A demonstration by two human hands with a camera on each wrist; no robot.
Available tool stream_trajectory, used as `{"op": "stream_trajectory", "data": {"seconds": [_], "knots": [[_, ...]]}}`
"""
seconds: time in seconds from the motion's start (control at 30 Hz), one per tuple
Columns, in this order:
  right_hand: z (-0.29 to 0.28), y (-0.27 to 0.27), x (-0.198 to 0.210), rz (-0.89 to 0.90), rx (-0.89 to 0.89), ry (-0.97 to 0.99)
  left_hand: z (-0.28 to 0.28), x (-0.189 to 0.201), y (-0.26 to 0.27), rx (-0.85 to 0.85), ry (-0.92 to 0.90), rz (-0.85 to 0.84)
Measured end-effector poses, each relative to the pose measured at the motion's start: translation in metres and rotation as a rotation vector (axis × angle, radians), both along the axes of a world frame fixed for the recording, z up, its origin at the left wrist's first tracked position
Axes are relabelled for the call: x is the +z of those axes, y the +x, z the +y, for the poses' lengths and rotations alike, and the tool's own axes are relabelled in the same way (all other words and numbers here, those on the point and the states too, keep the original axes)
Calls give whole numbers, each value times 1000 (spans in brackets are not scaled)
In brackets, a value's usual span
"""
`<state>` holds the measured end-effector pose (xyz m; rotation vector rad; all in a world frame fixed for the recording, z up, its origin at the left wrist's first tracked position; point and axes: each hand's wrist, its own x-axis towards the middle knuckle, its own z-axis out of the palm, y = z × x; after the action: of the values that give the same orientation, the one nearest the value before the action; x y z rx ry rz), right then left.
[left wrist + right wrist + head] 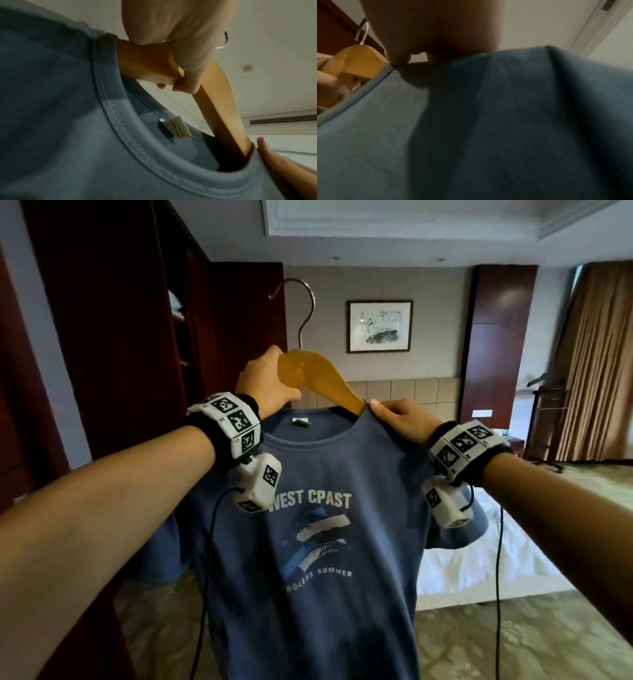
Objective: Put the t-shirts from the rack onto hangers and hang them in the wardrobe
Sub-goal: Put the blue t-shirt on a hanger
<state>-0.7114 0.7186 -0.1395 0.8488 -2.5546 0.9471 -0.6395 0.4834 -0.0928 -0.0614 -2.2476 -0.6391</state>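
A blue t-shirt (318,529) with white "WEST CPAST" print hangs in front of me on a wooden hanger (315,378) with a metal hook (301,302). My left hand (267,385) grips the hanger's middle just above the collar; the left wrist view shows the fingers (181,83) curled round the wood (221,112). The hanger's right arm goes into the neck opening. My right hand (397,416) pinches the t-shirt's shoulder fabric (505,108) next to the collar, right of the hanger (359,60).
The dark red wardrobe (113,337) stands open at the left with shelves inside. A bed with white sheets (479,542) lies at the right, brown curtains (596,364) and a clothes rack (548,398) behind it. A framed picture (379,326) hangs on the far wall.
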Motion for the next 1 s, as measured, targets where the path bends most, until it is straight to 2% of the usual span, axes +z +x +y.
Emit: {"op": "stream_trajectory", "data": {"seconds": [0.23, 0.4, 0.57, 0.73, 0.9, 1.0], "knots": [[4, 6, -6, 46, 16, -7, 2, -4, 1, 7, 8, -10], [-7, 6, 6, 213, 0, -87, 7, -4, 2, -10, 27, -23], [-13, 14, 18, 390, -50, -260, 11, 0, 6, -31, 27, -16], [1, 10, 12, 219, -121, -186, 12, -3, 7, 2, 56, -4], [34, -2, 3, 25, -207, -307, 11, 3, 9, 31, 30, 4], [49, -1, -8, -67, -297, -307, 9, 8, 11, 50, 34, 12]]}}
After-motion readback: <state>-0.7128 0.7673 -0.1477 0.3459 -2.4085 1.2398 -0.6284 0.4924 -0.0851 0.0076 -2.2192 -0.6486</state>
